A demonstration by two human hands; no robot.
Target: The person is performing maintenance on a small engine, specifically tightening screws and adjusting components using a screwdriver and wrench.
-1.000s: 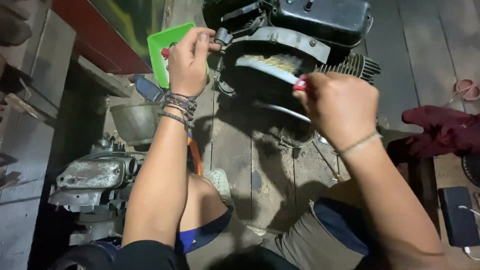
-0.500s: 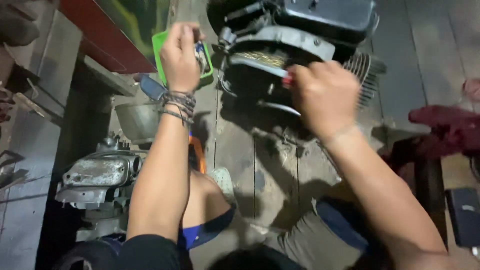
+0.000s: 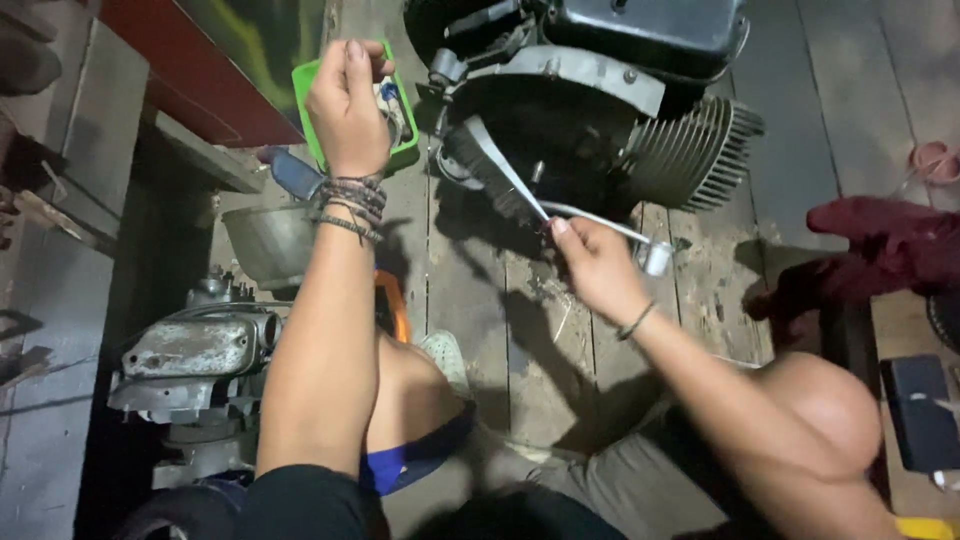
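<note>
Only the head view here, looking straight down: the person's right hand [image 3: 590, 262] is pinched shut around the handle end of a long brush [image 3: 495, 175] with dark bristles, which angles up to the small engine [image 3: 600, 110] sitting on the wooden floor [image 3: 470, 310]. The brush looks light and stiff in the handle but springy in the bristles, so gripping it near the bare end like this seems sensible; higher up the fingers would be in the bristles. A thin metal rod with a socket end [image 3: 655, 258] lies just beside that hand, whether it's touching is hard to tell. The left hand [image 3: 348, 105] is closed over the rim of a green plastic tray [image 3: 398, 150] of small parts, probably light and a bit flexy, easy to tip. The engine itself looks heavy and hard, with cooling fins [image 3: 700, 150] on its right side that could catch knuckles or bristles. Room is tight on the left: a metal bowl [image 3: 265, 240] and another engine block [image 3: 190, 350] crowd the forearm. There's more open floor between the knees, and a dark red cloth [image 3: 890, 245] sits well off to the right.
</note>
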